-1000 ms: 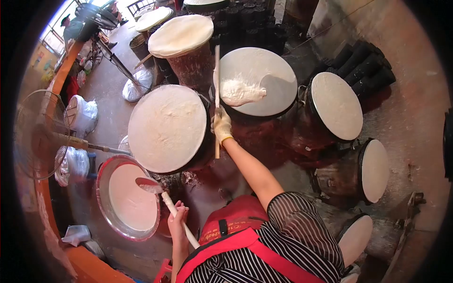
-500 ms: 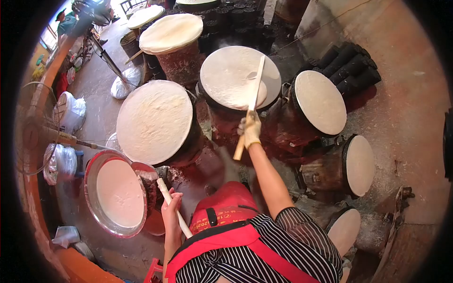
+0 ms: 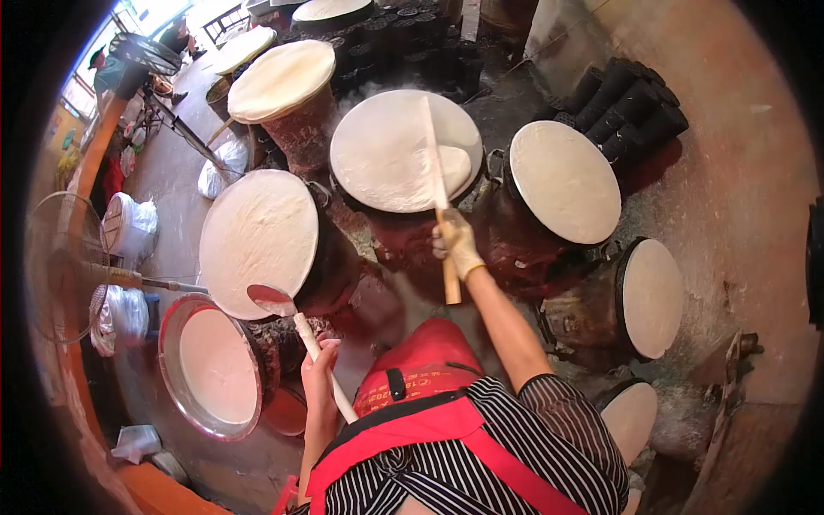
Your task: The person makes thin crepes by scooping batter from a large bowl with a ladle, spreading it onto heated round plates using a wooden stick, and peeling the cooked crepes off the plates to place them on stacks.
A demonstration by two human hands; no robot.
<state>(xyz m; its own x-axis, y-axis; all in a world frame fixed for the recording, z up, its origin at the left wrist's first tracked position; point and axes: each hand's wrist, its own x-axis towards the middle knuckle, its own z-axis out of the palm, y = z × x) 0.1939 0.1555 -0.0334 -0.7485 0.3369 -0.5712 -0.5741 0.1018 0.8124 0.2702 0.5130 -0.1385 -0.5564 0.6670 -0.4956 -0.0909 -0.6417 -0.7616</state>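
My left hand point(image 3: 319, 365) is bare and closed round the pale handle of a ladle point(image 3: 273, 299), whose reddish bowl is over the lower edge of the left round griddle point(image 3: 262, 236). My right hand point(image 3: 457, 244), in a whitish glove, grips a long flat wooden scraper point(image 3: 436, 163). The scraper's blade lies across the middle griddle point(image 3: 369, 154), where a thin white layer covers much of the surface. A thicker mound of batter point(image 3: 455, 168) sits just right of the blade. Left of my left hand stands a metal basin point(image 3: 215, 365) of pale batter.
More coated griddles stand on drums at the right point(image 3: 566, 184), lower right point(image 3: 652, 296) and upper left point(image 3: 283, 79). Black cylinders point(image 3: 631, 107) are piled at the upper right. A fan point(image 3: 69, 266) stands at the left. People point(image 3: 105, 73) are in the far upper left.
The scraper has swept across the middle griddle, spreading the white layer, and its tip now leans left. The ladle has shifted from the basin side to the left griddle's edge. The view has moved too.
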